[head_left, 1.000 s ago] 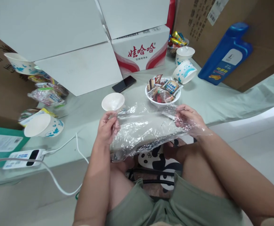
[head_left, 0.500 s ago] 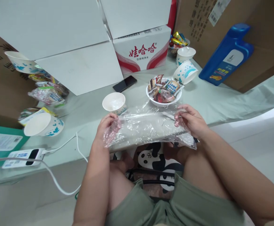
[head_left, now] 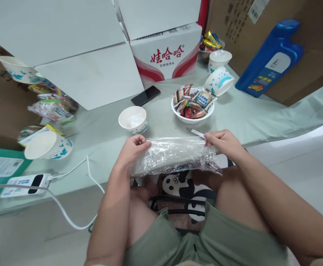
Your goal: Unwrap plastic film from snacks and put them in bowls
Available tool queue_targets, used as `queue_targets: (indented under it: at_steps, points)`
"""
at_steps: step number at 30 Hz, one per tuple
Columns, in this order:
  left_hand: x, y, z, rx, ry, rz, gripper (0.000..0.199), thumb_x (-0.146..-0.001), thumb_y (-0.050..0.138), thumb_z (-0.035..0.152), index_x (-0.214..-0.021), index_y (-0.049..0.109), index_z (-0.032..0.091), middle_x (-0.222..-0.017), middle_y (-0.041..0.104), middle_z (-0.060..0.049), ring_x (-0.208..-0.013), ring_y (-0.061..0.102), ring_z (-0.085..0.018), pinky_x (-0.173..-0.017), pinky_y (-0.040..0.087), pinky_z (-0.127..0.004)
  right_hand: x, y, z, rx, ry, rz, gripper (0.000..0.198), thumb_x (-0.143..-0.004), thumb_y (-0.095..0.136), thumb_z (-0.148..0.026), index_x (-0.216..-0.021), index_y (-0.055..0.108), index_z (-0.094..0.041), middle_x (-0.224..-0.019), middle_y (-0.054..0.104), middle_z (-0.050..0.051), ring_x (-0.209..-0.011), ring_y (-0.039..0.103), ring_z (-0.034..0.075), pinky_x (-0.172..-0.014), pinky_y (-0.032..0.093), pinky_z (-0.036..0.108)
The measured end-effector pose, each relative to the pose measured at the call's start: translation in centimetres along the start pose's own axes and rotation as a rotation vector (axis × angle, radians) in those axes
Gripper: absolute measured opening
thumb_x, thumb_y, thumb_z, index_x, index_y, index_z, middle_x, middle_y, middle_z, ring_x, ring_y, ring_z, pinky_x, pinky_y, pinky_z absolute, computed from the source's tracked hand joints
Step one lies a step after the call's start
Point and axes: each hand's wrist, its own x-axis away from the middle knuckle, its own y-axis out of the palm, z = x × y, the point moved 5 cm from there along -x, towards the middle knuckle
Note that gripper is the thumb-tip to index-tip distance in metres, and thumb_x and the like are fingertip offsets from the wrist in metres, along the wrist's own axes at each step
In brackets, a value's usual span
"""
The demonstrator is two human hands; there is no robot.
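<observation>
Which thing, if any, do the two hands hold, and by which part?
Clear plastic film: the left hand pinches its top edge near the left end, the right hand near the right.

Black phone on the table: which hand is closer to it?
Left. The left hand is on the near side of the phone, a paper bowl between them; the right hand is farther away, off to the right. Both hold the clear plastic.

Plastic film [head_left: 175,153] spans from the left hand [head_left: 133,149] to the right hand [head_left: 224,143], before a paper bowl [head_left: 138,129] and, right of that, a plastic bowl [head_left: 192,120] with wrapped snacks [head_left: 193,103] in it. Behind the paper bowl lies a smartphone [head_left: 146,96]; behind the smartphone stands a drinking-water carton [head_left: 167,61].
</observation>
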Motion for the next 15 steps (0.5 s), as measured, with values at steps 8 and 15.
queue_targets:
  at_steps: [8, 15]
  points:
    - [0.1, 0.8, 0.1, 0.059, -0.004, -0.035, 0.048, -0.056, 0.074, 0.010, -0.098, 0.053, 0.022, -0.113, 0.054, -0.004, -0.085, 0.069, -0.017, -0.045, 0.042, -0.016, 0.0, 0.5, -0.1, -0.174, 0.003, 0.005, 0.049, -0.068, 0.079, -0.036, -0.101, 0.045, -0.026, -0.090, 0.053, -0.003, -0.056, 0.054, 0.010, -0.048, 0.039, 0.024]
    - [0.6, 0.9, 0.7, 0.032, 0.026, -0.076, 0.052, -0.063, 0.076, 0.012, -0.111, 0.063, 0.025, -0.126, 0.060, -0.008, -0.050, 0.050, -0.003, -0.035, 0.027, -0.019, 1.6, -0.3, -2.2, 0.380, -0.242, 0.266, 0.047, -0.075, 0.064, -0.022, -0.122, 0.058, -0.023, -0.118, 0.055, 0.013, -0.101, 0.063, 0.030, -0.083, 0.055, 0.047]
